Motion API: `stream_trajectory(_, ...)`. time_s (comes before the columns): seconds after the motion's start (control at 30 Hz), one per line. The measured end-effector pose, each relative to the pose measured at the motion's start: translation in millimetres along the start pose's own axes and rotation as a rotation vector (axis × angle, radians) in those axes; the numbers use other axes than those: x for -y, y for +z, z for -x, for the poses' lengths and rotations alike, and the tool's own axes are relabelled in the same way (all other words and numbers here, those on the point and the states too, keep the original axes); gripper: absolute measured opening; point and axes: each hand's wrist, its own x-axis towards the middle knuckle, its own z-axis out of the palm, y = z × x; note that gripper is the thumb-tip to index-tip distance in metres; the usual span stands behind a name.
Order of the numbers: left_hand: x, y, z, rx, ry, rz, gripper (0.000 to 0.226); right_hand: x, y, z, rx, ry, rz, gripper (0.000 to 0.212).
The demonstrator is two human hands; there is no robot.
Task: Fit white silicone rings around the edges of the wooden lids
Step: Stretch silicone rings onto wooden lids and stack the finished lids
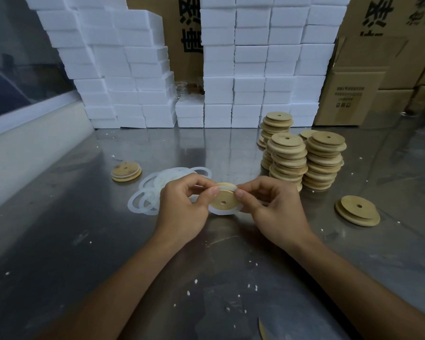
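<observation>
A: Two hands on one lid [223,201], held between them above the counter [231,148]. Left hand [182,207] and right hand [275,207] both pinch the white ring [220,212] at its top edge.

B: Orientation?

A: Lid face tilted toward camera; ring seated low, loose on top. Spare rings [152,192] sit nearer the left hand, lid stacks [304,160] nearer the right.
</observation>
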Motion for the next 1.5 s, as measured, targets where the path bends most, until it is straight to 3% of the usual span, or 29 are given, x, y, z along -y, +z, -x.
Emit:
stream_trajectory(0.2, 2, -6, -4, 0.053, -0.021, 0.068, 0.021, 2, -4, -2, 0.053, 0.032, -0.003, 0.01)
stream_trajectory(0.7, 9, -12, -7, 0.131, -0.475, 0.511, 0.013, 0, -4, -2, 0.091, 0.146, -0.077, 0.005)
stream_trajectory(0.87, 10, -10, -4, 0.15, -0.415, 0.459, 0.01, -1, -3, 2, 0.065, 0.141, -0.086, 0.004)
stream_trajectory(1.03, 10, -9, -4, 0.124, -0.218, 0.28, 0.019, 4, -3, 4, 0.011, -0.111, 0.199, 0.006)
stream_trajectory(1.2, 6, -6, -3, 0.104, -0.036, 0.171, 0.015, 6, -3, 5, 0.043, -0.263, 0.288, 0.009)
stream_trajectory(1.5, 8, -2, -2, 0.086, -0.16, 0.252, 0.022, 2, 1, 0, 0.006, 0.021, 0.08, 0.005)
